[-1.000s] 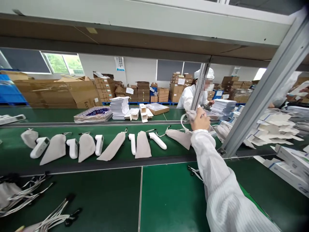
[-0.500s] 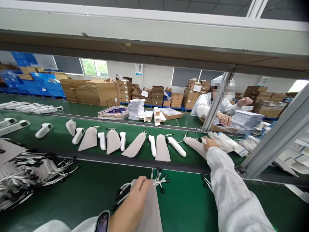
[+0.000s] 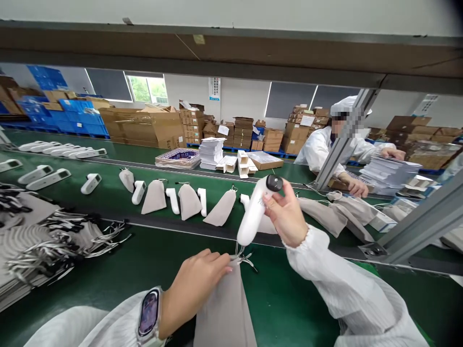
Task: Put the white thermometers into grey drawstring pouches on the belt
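My right hand (image 3: 287, 214) is closed round a white handheld thermometer (image 3: 255, 212), holding it upright with its lower end just above the mouth of a grey drawstring pouch (image 3: 226, 311). My left hand (image 3: 193, 284) pinches that pouch at its mouth, fingers closed on the fabric and cords. The pouch lies on the green bench in front of me. A watch sits on my left wrist.
Grey pouches (image 3: 155, 197) and white thermometers (image 3: 172, 200) lie alternately on the green conveyor belt (image 3: 108, 202). A heap of pouches with cords (image 3: 47, 241) is at my left. A person in white (image 3: 325, 144) works across the belt by paper stacks (image 3: 388, 168). A metal post (image 3: 419, 224) slants at right.
My right hand has come back from the belt carrying a white thermometer and now holds it over the pouch. My left hand has shifted its grip along the pouch's mouth.
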Motion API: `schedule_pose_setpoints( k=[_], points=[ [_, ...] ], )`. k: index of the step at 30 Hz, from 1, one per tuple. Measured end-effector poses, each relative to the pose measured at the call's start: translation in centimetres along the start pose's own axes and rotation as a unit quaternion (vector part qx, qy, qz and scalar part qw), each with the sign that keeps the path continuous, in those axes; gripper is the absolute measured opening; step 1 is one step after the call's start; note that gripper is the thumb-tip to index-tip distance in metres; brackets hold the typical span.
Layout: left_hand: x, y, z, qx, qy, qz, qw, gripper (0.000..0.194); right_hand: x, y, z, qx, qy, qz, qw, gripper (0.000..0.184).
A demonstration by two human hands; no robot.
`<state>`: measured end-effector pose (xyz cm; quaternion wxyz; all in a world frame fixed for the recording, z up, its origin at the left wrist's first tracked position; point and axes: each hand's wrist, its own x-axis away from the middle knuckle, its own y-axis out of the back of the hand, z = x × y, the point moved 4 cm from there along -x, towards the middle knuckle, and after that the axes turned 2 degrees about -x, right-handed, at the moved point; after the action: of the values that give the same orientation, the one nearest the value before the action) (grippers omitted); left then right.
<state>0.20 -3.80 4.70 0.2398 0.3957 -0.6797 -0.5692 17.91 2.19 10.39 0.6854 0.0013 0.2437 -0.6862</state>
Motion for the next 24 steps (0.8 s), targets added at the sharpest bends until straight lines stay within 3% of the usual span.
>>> schedule_pose_setpoints(
  k=[2,6,10,13,15,16,18,21,22,24],
  points=[
    [-0.3,0.3,-0.4,0.079,0.017,0.013,0.997,0.021,0.9,-1.0,-0.8,-0.013,-0.021,0.016,1.000,0.043],
    [-0.5,1.4,-0.9,0.231,0.025,0.028,0.972,0.023,0.8,-0.9,-1.8,-0.036,-0.075,0.042,0.996,0.040],
    [-0.5,2.5,-0.9,0.286,0.010,-0.027,0.958,0.023,1.3,-1.5,-3.2,-0.052,-0.152,0.118,0.980,0.041],
    [-0.8,2.9,-0.5,0.274,0.023,-0.099,0.956,0.021,3.2,-3.0,-5.3,0.013,-0.236,0.248,0.940,0.032],
    [-1.2,2.8,-0.3,0.263,0.028,-0.108,0.958,0.022,4.4,-3.5,-6.6,0.107,-0.281,0.316,0.900,0.042],
    [-1.4,2.7,-0.1,0.261,0.027,-0.103,0.959,0.023,4.6,-3.4,-7.0,0.160,-0.282,0.329,0.887,0.049],
    [-1.5,2.8,0.5,0.254,0.037,-0.089,0.962,0.023,3.6,-2.4,-6.9,0.253,-0.218,0.324,0.885,0.057],
    [-0.9,3.0,1.9,0.253,0.070,-0.003,0.965,0.026,0.6,0.4,-4.9,0.332,-0.037,0.219,0.917,0.052],
    [-0.5,3.0,2.3,0.265,0.079,0.041,0.960,0.028,-0.1,1.3,-4.5,0.339,-0.010,0.175,0.925,0.049],
    [0.0,3.5,2.6,0.321,0.100,0.096,0.937,0.035,-0.2,1.7,-4.6,0.316,-0.035,0.166,0.933,0.048]
  ],
)
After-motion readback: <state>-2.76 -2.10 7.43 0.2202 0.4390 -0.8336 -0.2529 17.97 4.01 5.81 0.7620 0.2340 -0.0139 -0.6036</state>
